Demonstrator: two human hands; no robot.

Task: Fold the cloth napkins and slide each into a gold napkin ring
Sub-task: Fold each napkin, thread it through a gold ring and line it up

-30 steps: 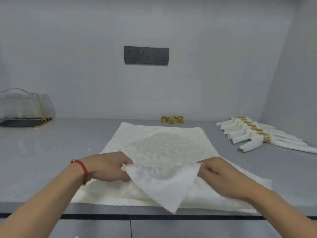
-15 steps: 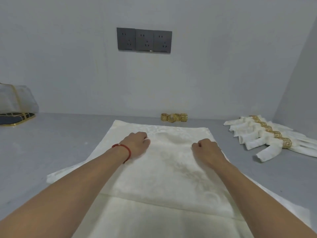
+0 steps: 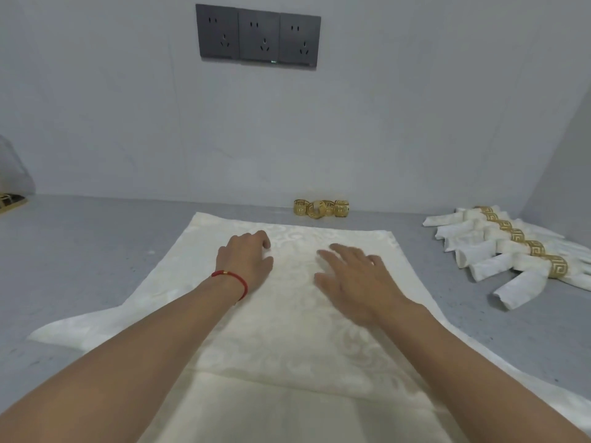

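A cream damask cloth napkin (image 3: 287, 330) lies spread on the grey surface (image 3: 96, 251), its near part folded over toward the far edge so that a doubled layer covers the middle, with single-layer corners sticking out to the left and right. Both hands rest on top of this folded layer, close to its far edge. The left hand (image 3: 246, 260), with a red cord bracelet (image 3: 232, 279) at the wrist, lies knuckles up with its fingers curled under against the cloth; whether this grip pinches any fabric cannot be told, since the fingertips are hidden beneath the hand. The right hand (image 3: 355, 279) lies just beside it, palm down, fingers straight and slightly spread, pressing flat on the napkin; this grip is fully open and holds nothing.

Beyond the napkin's far edge, against the wall, sits a small cluster of loose gold napkin rings (image 3: 321, 208), apart from the cloth. Far to the right on the surface lies a row of finished rolled napkins (image 3: 499, 251), each threaded through a gold ring with a key-pattern band. On the wall above is a dark triple power socket panel (image 3: 258, 36). At the far left edge a gold-rimmed tray (image 3: 11, 201) and some translucent material above it are only partly in view
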